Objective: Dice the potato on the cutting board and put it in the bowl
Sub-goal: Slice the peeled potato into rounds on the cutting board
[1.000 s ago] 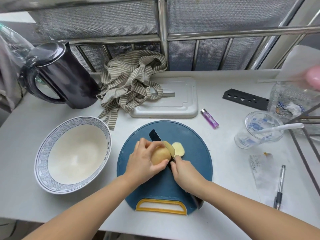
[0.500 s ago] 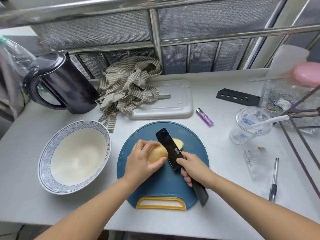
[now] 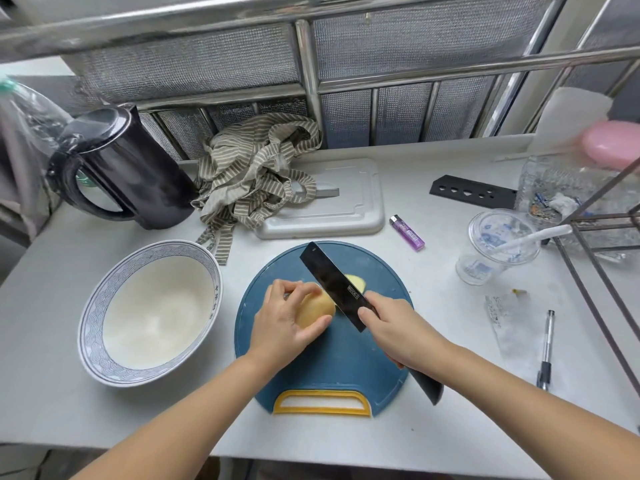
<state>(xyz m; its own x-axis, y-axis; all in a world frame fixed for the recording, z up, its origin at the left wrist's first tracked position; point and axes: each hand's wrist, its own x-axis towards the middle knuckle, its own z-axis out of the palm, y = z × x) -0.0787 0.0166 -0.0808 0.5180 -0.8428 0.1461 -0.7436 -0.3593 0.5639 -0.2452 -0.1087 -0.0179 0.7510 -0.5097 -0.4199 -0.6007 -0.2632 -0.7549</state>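
Just lifts knife point(image 3: 332, 285) clear, right grip point(image 3: 398, 330) round its handle, left grip point(image 3: 284, 323) holding potato point(image 3: 317, 308); leaves one slice point(image 3: 356, 282) at potato's 2 o'clock; mostly uncut.

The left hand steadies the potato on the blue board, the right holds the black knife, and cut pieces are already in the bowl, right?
Not quite: in the head view the bowl is empty. The one visible cut slice lies on the blue board behind the black knife. The left hand does steady the potato, and the right hand holds the knife.
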